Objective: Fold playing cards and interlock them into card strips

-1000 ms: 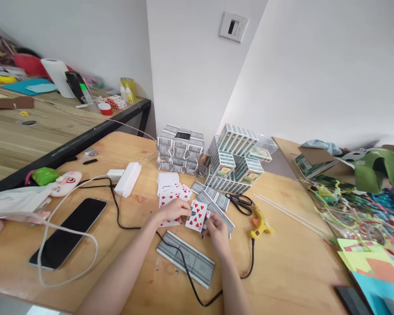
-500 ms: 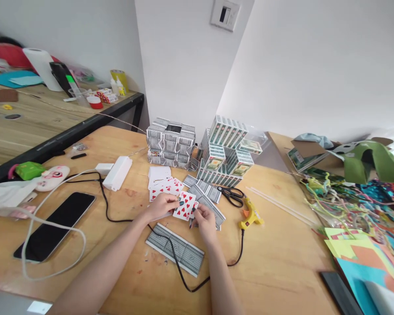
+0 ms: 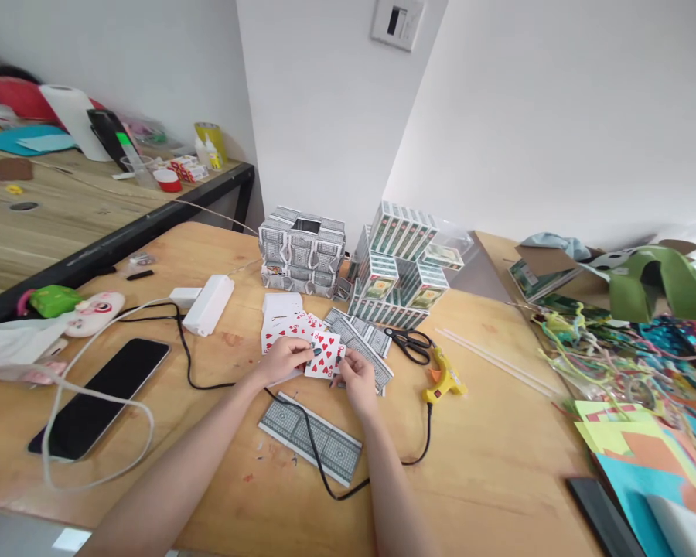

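My left hand (image 3: 286, 358) and my right hand (image 3: 356, 377) both pinch one playing card with red hearts (image 3: 323, 354), held face up just above the wooden table (image 3: 499, 456). Under my left hand lies a spread of face-up red cards (image 3: 287, 329). Face-down cards with a grey-green back (image 3: 359, 348) lie beside my right hand. A long strip of joined face-down cards (image 3: 310, 439) rests nearer to me, crossed by a black cable (image 3: 319, 468).
Black scissors (image 3: 409, 344) and a yellow glue gun (image 3: 445, 377) lie right of the hands. Behind stand a box built of cards (image 3: 301, 251) and stacked card packs (image 3: 400, 267). A phone (image 3: 98, 398), white adapter (image 3: 209, 304) and cables lie left; craft paper (image 3: 649, 456) lies right.
The view shifted slightly, and both hands with the hearts card moved a little toward the spread of red cards. The grip on the card is unchanged.
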A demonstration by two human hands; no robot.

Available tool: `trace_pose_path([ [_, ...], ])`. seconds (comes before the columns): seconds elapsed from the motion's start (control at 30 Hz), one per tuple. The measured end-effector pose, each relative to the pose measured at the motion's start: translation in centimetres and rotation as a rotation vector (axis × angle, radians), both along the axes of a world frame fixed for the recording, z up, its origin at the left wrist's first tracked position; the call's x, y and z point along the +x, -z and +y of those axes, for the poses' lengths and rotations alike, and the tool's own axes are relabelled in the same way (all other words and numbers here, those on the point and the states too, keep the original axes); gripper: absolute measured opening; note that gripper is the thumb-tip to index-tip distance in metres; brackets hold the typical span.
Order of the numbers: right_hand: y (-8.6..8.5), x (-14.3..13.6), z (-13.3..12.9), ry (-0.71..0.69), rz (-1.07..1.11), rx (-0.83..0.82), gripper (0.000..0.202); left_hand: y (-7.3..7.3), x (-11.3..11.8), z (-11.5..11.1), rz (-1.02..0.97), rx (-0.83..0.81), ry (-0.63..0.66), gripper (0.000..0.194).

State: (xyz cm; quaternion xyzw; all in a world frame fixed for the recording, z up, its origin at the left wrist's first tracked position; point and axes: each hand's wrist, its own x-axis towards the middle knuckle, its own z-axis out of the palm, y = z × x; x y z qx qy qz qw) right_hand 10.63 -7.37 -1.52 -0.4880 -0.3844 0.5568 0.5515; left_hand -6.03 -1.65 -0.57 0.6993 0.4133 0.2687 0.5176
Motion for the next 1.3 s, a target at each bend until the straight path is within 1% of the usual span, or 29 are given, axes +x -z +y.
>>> trace_pose_path([
  [0.1,0.2,-0.4,0.4,0.033,-0.019,0.009,0.025,0.1,-0.1,0.1,-0.006,0.015,-0.001,0.033],
  [0.33,0.6,-0.5,0.8,0.04,-0.069,-0.004,0.022,0.8,-0.3,0.3,-0.004,0.095,-0.023,0.034],
  [0.6,0.9,-0.6,1.0,0.057,-0.086,0.01,0.019,0.9,-0.3,0.4,0.009,0.107,-0.016,0.033],
  [0.83,0.5,-0.4,1.0,0.046,-0.069,0.006,0.017,0.7,-0.2,0.5,-0.028,0.062,-0.003,0.033],
  [1.03,0.7,0.0,1.1,-0.001,-0.072,0.018,0.027,0.4,0.1,0.8,-0.031,0.042,-0.009,0.031],
  [1.3,1.1,0.6,1.5,0.053,-0.081,0.031,0.03,0.7,0.8,1.7,-0.035,0.009,0.0,0.029],
])
